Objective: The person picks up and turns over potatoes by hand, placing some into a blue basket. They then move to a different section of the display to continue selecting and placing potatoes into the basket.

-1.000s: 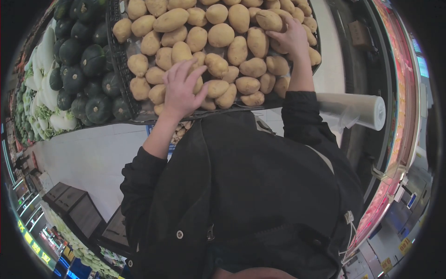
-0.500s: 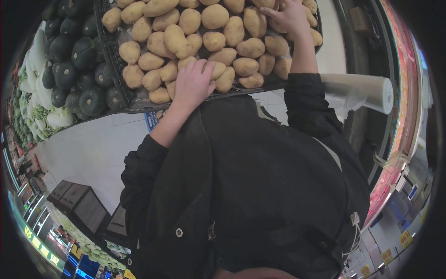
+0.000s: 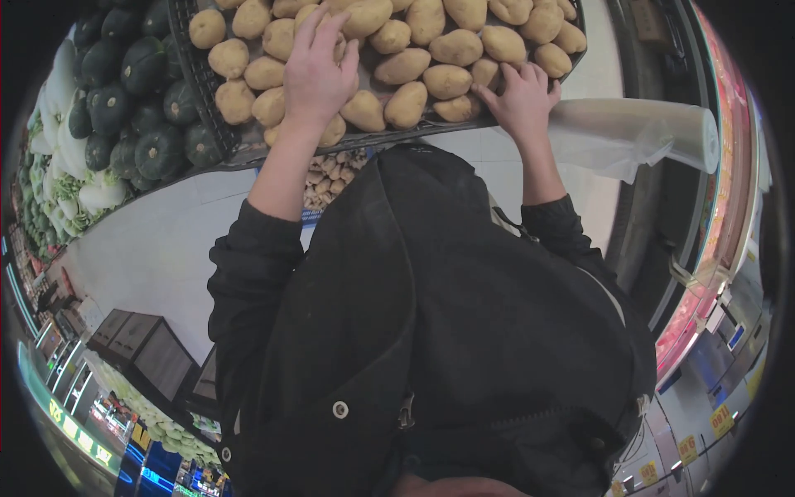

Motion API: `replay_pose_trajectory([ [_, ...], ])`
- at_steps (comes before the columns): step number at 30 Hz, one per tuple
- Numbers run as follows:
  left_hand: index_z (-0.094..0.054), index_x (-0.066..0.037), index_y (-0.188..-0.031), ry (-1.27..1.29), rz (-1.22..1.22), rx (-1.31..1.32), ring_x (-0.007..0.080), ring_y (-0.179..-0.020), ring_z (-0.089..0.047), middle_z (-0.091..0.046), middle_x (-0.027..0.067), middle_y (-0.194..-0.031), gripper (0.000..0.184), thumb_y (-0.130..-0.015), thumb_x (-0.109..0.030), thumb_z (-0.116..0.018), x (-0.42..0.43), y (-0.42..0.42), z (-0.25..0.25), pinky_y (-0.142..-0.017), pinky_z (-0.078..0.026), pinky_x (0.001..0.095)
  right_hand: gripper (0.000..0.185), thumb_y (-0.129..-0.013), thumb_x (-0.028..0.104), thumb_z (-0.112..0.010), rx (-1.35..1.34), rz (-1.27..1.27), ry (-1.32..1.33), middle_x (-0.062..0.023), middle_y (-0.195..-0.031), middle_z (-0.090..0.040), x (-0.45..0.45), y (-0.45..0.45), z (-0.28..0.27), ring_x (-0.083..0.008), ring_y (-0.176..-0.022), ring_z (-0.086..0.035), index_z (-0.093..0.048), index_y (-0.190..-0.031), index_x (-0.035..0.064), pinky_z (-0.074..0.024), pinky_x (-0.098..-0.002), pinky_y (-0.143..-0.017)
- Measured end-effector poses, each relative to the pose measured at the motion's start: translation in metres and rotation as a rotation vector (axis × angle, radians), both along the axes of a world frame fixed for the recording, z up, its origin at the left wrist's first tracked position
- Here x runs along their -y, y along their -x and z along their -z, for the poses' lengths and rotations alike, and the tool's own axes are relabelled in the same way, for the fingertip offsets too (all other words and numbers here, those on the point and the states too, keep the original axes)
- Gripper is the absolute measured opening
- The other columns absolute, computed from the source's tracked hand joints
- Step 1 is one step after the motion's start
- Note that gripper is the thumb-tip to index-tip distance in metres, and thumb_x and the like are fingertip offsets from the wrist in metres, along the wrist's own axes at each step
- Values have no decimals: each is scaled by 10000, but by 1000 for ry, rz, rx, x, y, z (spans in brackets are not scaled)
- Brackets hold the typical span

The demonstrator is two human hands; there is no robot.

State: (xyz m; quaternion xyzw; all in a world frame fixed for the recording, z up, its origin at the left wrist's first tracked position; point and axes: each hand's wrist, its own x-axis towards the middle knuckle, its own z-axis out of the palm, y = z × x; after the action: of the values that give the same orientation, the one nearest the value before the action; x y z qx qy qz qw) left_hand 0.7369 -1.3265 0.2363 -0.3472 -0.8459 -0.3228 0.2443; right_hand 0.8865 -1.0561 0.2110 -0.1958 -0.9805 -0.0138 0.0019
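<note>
Many potatoes (image 3: 406, 105) fill a black crate (image 3: 199, 91) at the top of the head view. My left hand (image 3: 317, 79) reaches over the left-middle potatoes, fingers apart and touching some of them, thumb out to the side. Beside its fingertips lies a large potato (image 3: 367, 16). At the crate's near right corner my right hand (image 3: 523, 101) rests with spread fingers, its thumb and forefinger against a small potato (image 3: 486, 73). No potato is lifted in either hand.
Dark green squashes (image 3: 157, 149) and white radishes (image 3: 74, 145) lie left of the crate. A roll of clear plastic bags (image 3: 654, 132) sticks out at the right. Below the crate's near edge stands a low blue box with small brown produce (image 3: 330, 178).
My left hand has moved farther over the potatoes. My right hand has come back from the far side to the near right corner. More of the low box shows.
</note>
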Motion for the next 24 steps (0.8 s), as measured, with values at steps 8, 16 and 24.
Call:
replay_pose_trajectory([
  [8, -672, -77, -1118, -10, 8, 377, 192, -777, -610, -667, 67, -992, 249, -882, -155, -652, 31, -47, 10, -673, -533, 338, 698, -823, 711, -608, 52, 123, 150, -144, -1288, -473, 1, 1, 8, -403, -1271, -399, -584, -1247, 156, -257, -621, -1079],
  [16, -682, -95, -1082, 40, -25, 406, 182, -734, -629, -670, 38, -1024, 220, -882, -168, -625, 52, -68, 24, -596, -538, 335, 717, -676, 598, -732, -22, 149, 175, -135, -1190, -468, 12, 12, 8, -398, -1205, -453, -565, -1188, 125, -323, -583, -1055],
  [24, -678, -132, -1120, 66, 51, 421, 148, -663, -579, -663, -6, -1019, 252, -875, -174, -630, 42, -83, 34, -555, -508, 320, 511, -689, 479, -725, -308, -22, 9, -17, -961, -616, 11, 5, 26, -273, -997, -596, -553, -1026, 136, -341, -538, -999],
])
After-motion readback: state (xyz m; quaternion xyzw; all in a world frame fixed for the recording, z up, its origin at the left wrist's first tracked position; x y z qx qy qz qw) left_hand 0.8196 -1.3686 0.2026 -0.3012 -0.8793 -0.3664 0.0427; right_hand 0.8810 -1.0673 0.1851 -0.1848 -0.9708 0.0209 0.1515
